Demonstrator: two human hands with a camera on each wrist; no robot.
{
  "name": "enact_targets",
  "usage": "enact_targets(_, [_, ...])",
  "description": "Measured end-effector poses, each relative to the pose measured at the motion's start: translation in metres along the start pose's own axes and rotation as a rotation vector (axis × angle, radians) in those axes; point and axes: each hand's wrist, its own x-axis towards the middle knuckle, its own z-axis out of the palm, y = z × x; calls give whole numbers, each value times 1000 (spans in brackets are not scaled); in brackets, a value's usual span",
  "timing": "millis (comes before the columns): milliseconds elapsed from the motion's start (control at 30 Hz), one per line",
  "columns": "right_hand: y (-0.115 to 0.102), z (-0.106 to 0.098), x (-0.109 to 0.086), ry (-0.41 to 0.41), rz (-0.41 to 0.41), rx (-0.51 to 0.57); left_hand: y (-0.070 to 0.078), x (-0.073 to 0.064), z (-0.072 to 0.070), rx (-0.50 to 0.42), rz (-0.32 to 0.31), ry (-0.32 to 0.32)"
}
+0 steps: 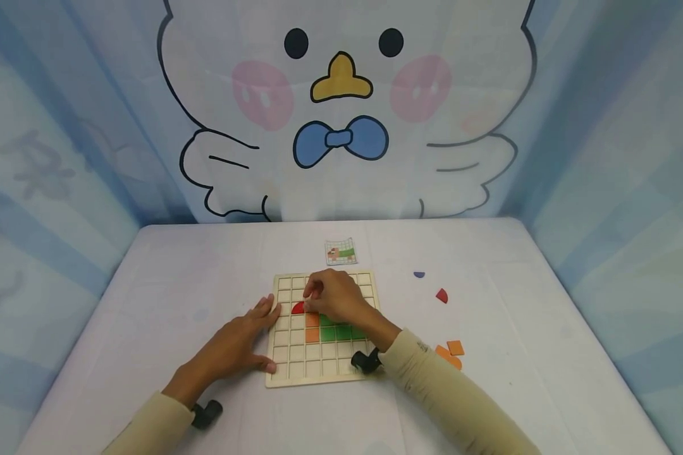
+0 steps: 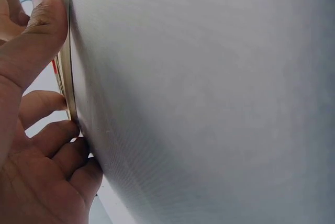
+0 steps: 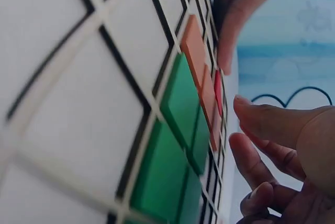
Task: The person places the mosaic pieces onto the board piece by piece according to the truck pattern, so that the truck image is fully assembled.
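A wooden grid board [image 1: 296, 370] lies on the table, holding orange squares [image 1: 312, 333] and green squares [image 1: 341, 332]. A red rounded piece [image 1: 298, 308] sits in a cell up and left of the orange ones. My left hand [image 1: 236, 344] rests along the board's left edge, fingers spread, thumb near the lower corner. Above the board's upper middle is my right hand [image 1: 336, 296], with its fingertips beside the red piece. In the right wrist view, its thumb and index finger [image 3: 248, 156] stand apart with nothing between them. The right hand covers some upper cells.
Behind the board lies a small picture card [image 1: 340, 251] with a coloured grid pattern. To the right are a blue half-round piece [image 1: 419, 274], a red wedge piece [image 1: 442, 296], an orange square [image 1: 455, 347] and another orange piece [image 1: 447, 357]. Printed curtains [image 1: 341, 183] surround the table.
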Motion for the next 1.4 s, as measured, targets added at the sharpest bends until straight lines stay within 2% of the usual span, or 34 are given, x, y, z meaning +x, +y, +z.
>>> enact_targets(133, [12, -17, -9, 47, 44, 26, 0, -2, 0, 7, -17, 0])
enact_targets(367, [45, -53, -30, 143, 179, 22, -2, -3, 1, 17, -14, 12])
enact_targets(800, [121, -104, -83, 261, 312, -111, -3, -2, 2, -2, 4, 17])
enact_targets(1000, [146, -121, -103, 270, 401, -158, -1, -2, 3, -6, 7, 20])
enact_targets(1100, [154, -126, -108, 266, 415, -171, -1, -1, 3, -3, 4, 19])
enact_targets(1400, [157, -127, -106, 197, 445, -187, -2, 1, 2, 4, 1, 16])
